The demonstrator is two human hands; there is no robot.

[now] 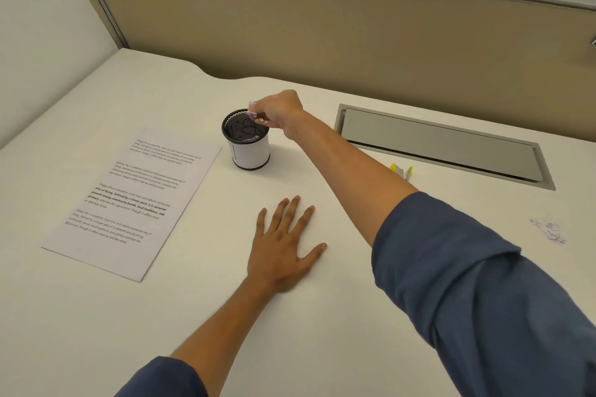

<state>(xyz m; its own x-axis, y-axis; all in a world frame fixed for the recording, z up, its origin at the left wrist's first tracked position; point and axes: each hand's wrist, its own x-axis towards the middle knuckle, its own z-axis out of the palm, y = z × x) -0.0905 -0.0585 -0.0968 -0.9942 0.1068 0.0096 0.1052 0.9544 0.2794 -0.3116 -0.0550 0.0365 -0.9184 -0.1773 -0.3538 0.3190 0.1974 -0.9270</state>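
So, left to right, everything is placed relative to the black mesh cylinder cup with a white paper wrap [249, 142], upright on the white tabletop [322, 316].

- **Well left of the cup:** white printed paper sheet [129, 200], flat and skewed, not touching the cup.
- **Over the cup's far-right rim:** right hand [277, 111], with the arm reaching in from the right. Its grip is together, fingertips [259, 109] bunched and pointing down, pinched on a small pale scrap [251, 105]. It looks like paper but is too small to be sure. The scrap sits just above the open mouth at the rim's edge, not inside.
- **Nearer the camera than the cup, slightly right:** left hand [283, 248], palm down on the tabletop, fingers straight and spread, holding nothing.
- **Right of the cup:** two small yellow bits [401, 171], partly hidden behind the right forearm, so I can't tell what they are.
- **Further right:** grey rectangular metal hatch [442, 145] sunk into the tabletop.
- **Far right of the cup:** little heap of pale scraps with purple marks [548, 231].

Key relation: the cup's long axis is vertical with the mouth up, and the mouth lies below and a touch left of the grip. The right hand is the nearer one. As I judge it, the drop needs a small shift toward the cup's centre before release. Otherwise the scrap may catch the rim and land outside.
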